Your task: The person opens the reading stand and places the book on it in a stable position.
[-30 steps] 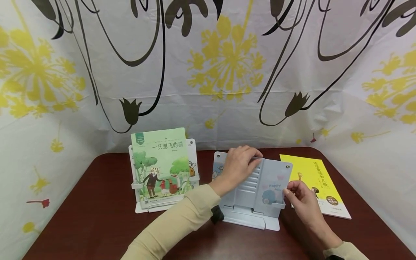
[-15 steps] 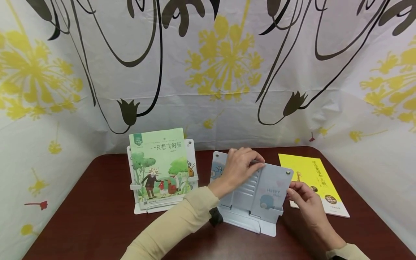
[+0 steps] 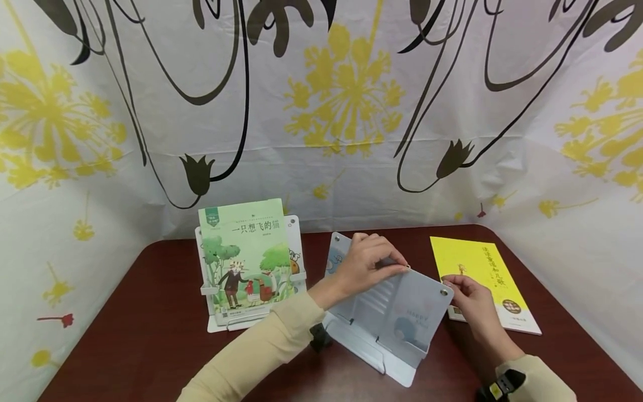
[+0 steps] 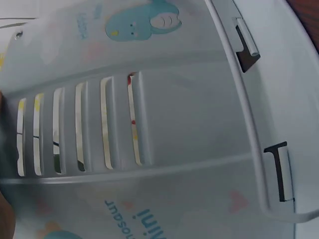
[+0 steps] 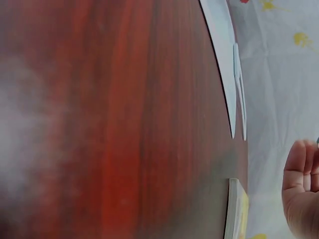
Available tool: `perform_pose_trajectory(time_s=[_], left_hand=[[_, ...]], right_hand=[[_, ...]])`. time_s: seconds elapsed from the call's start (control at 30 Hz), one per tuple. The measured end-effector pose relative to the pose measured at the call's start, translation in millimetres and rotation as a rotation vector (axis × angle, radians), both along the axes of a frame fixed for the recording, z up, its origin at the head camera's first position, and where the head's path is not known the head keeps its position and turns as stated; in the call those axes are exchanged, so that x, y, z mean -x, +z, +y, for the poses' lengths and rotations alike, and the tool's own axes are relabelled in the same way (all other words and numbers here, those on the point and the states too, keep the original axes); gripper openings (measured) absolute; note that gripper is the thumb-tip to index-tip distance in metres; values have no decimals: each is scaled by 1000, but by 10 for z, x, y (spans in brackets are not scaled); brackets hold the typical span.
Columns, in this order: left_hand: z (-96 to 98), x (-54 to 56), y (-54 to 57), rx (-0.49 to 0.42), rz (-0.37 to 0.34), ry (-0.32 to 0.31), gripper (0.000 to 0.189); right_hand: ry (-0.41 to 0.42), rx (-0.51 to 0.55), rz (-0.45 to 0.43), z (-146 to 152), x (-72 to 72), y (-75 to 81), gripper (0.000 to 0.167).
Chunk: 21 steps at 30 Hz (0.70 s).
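Observation:
A pale blue-grey metal book stand [image 3: 412, 296] with cartoon dinosaur prints stands on the dark red table, turned at an angle and its back plate tilted. My left hand [image 3: 364, 262] reaches over the plate and pinches its top edge between thumb and fingers. At the upper right corner, my right hand [image 3: 472, 304] holds the plate's edge; its fingertips are partly behind it. The slotted plate [image 4: 189, 114] and its hinged base fill the left wrist view. In the right wrist view, my right hand [image 5: 301, 189] shows curled fingers at the right border.
To the left, a green picture book [image 3: 246, 257] leans on a second white stand [image 3: 296, 240]. A yellow book [image 3: 472, 257] lies flat at the right, behind my right hand. Patterned cloth [image 3: 321, 128] hangs along the table's back and sides.
The book stand has turned, its right side swinging towards me and its plate tilting further. My right hand has shifted from the side edge up to the upper corner; the left stays on top.

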<state>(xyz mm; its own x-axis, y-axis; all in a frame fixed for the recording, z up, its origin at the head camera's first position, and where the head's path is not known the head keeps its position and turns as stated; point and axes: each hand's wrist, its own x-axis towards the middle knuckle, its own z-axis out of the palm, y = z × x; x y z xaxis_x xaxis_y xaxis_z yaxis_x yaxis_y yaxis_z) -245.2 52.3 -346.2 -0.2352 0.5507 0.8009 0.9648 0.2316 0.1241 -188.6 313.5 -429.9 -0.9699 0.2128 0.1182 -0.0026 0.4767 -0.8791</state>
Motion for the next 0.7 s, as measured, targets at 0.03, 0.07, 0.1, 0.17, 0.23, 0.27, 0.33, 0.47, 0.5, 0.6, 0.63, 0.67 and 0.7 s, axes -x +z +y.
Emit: perform_pose_trajectory(time_s=[0.03, 0.07, 0.1, 0.17, 0.23, 0.27, 0.33, 0.47, 0.5, 0.6, 0.63, 0.67, 0.7], left_hand=[[-20, -3, -1, -5, 1, -23, 12], [-40, -7, -1, -10, 1, -44, 12], [-61, -14, 0, -14, -2, -65, 12], [-103, -32, 3, -23, -11, -105, 12], [-145, -56, 7, -30, -13, -133, 12], [-166, -67, 10, -32, -14, -145, 12], [-203, -92, 16, -38, -14, -164, 12], [-255, -134, 24, -47, -19, -190, 13], [-264, -142, 24, -48, -18, -193, 13], [-282, -158, 19, -46, -20, -198, 13], [-286, -164, 19, -45, -21, -201, 13], [-289, -170, 18, -44, -21, -203, 12], [-292, -175, 19, -43, -23, -207, 12]], right_hand=[[-4, -35, -6, -2, 24, -2, 42], [-7, -68, -12, -5, 47, -3, 42], [-5, -93, -15, -11, 68, -3, 42], [9, -118, -21, -23, 114, -3, 40], [34, -122, -32, -35, 169, 0, 38], [47, -123, -39, -43, 199, 4, 36], [74, -140, -52, -61, 262, 9, 32], [104, -218, -84, -101, 404, 12, 25], [113, -239, -90, -109, 441, 10, 23], [132, -308, -118, -125, 549, 2, 18], [144, -331, -127, -128, 582, 0, 17], [155, -356, -136, -131, 613, -1, 16], [165, -382, -143, -133, 638, -1, 15]])
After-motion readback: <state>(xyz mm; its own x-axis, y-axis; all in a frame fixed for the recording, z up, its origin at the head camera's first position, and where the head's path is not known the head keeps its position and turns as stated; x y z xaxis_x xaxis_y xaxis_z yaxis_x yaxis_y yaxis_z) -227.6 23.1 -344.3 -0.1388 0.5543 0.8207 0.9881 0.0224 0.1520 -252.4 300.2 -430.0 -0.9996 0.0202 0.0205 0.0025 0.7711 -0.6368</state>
